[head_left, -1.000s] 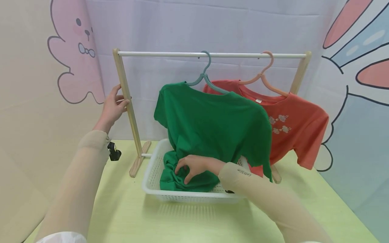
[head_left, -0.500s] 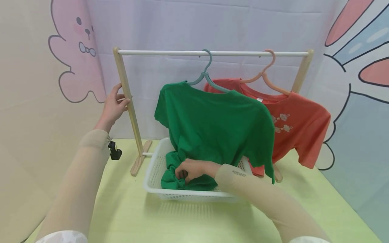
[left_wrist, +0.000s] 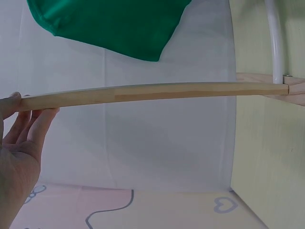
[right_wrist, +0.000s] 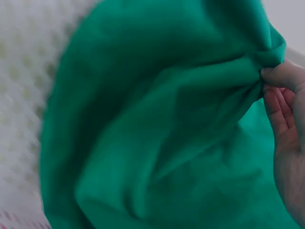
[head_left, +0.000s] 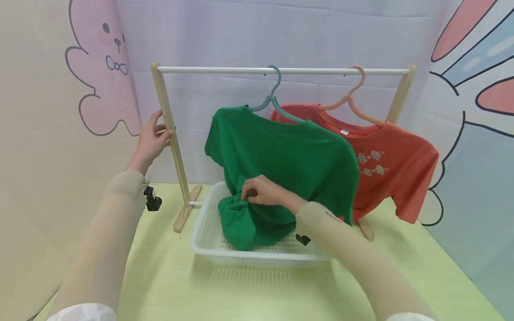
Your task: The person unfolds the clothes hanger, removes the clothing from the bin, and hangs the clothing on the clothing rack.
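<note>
A green T-shirt [head_left: 289, 151] hangs from a blue-grey hanger [head_left: 274, 89] on the white rod of a small wooden clothes rack [head_left: 281, 70]. My right hand [head_left: 267, 191] pinches a gathered fold of its lower part, lifted over the white basket [head_left: 261, 256]. In the right wrist view thumb and fingers of the right hand [right_wrist: 288, 105] nip the bunched green cloth [right_wrist: 157, 133]. At the left, my left hand [head_left: 150, 140] grips the rack's wooden upright [head_left: 170, 120] between thumb and fingers. The left wrist view shows the left hand [left_wrist: 24, 138] near that post's upper part.
A red T-shirt [head_left: 393, 156] with small white motifs hangs on an orange hanger [head_left: 355, 89] to the right, partly behind the green one. The rack's wooden foot [head_left: 187, 209] stands on the pale yellow-green table [head_left: 160, 276]. Curtains with cartoon animals surround the table.
My right hand has closed on the green cloth lying in the basket and raised it, drawing the hem up. The left hand has stayed on the upright.
</note>
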Demonstrator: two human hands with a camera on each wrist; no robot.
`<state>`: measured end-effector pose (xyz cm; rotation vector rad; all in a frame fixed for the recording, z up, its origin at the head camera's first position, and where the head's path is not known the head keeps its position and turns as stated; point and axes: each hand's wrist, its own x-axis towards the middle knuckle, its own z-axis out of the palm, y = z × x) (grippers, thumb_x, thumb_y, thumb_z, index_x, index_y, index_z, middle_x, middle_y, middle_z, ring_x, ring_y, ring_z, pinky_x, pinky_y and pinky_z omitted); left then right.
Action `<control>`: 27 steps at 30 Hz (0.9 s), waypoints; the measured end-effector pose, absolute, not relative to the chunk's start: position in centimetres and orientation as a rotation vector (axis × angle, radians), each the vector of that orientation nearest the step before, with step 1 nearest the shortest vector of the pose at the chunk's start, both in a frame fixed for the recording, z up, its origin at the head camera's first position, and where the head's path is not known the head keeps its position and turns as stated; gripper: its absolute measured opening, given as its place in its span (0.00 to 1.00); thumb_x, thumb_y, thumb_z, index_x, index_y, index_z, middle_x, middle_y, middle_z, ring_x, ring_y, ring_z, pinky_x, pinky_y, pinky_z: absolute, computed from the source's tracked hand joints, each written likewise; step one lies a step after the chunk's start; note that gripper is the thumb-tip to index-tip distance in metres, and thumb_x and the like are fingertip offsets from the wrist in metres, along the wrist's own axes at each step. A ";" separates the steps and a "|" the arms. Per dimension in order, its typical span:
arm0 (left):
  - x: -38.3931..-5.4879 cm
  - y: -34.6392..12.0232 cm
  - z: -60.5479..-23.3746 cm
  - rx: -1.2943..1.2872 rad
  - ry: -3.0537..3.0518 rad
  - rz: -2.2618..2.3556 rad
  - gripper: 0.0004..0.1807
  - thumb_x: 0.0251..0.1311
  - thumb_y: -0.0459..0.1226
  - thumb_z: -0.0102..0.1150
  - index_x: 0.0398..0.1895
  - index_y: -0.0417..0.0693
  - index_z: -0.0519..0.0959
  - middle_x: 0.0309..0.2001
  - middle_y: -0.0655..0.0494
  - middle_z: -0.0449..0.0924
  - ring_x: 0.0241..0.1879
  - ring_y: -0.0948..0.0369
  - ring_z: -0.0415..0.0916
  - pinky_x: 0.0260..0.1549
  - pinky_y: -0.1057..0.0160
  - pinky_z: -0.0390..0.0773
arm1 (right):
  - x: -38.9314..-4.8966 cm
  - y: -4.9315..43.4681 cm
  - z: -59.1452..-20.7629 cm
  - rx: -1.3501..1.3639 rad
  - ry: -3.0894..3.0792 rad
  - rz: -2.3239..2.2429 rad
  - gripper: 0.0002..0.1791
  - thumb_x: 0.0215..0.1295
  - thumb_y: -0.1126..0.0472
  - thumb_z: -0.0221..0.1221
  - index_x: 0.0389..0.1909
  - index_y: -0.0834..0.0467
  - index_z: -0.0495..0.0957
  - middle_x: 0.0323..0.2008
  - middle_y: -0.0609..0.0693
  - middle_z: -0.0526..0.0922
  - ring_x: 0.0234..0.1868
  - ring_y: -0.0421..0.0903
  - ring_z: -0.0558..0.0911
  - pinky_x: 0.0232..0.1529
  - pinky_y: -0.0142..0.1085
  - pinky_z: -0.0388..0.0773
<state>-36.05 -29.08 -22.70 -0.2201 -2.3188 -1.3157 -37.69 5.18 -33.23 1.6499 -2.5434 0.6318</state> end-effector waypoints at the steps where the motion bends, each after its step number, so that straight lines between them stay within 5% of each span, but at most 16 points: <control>1: -36.1 -29.1 -22.7 -0.220 -2.319 -1.314 0.38 0.73 0.33 0.47 0.80 0.62 0.45 0.65 0.30 0.67 0.66 0.39 0.70 0.57 0.44 0.77 | -38.1 5.5 -32.6 1.614 -2.517 0.636 0.12 0.64 0.71 0.58 0.36 0.53 0.87 0.37 0.48 0.85 0.33 0.38 0.79 0.38 0.28 0.78; 13: -36.3 -29.1 -22.9 -0.227 -2.330 -1.313 0.38 0.73 0.32 0.47 0.80 0.62 0.44 0.66 0.29 0.66 0.67 0.38 0.68 0.58 0.45 0.77 | -42.5 9.8 -27.9 1.122 -2.228 0.801 0.11 0.65 0.74 0.54 0.36 0.63 0.85 0.40 0.58 0.84 0.39 0.52 0.81 0.44 0.41 0.79; 27: -36.0 -29.1 -22.8 -0.228 -2.326 -1.266 0.37 0.73 0.34 0.47 0.80 0.63 0.46 0.65 0.31 0.68 0.65 0.38 0.71 0.57 0.47 0.77 | -43.8 10.1 -31.9 1.163 -2.668 0.702 0.13 0.70 0.65 0.55 0.48 0.61 0.85 0.52 0.58 0.85 0.57 0.56 0.81 0.59 0.45 0.78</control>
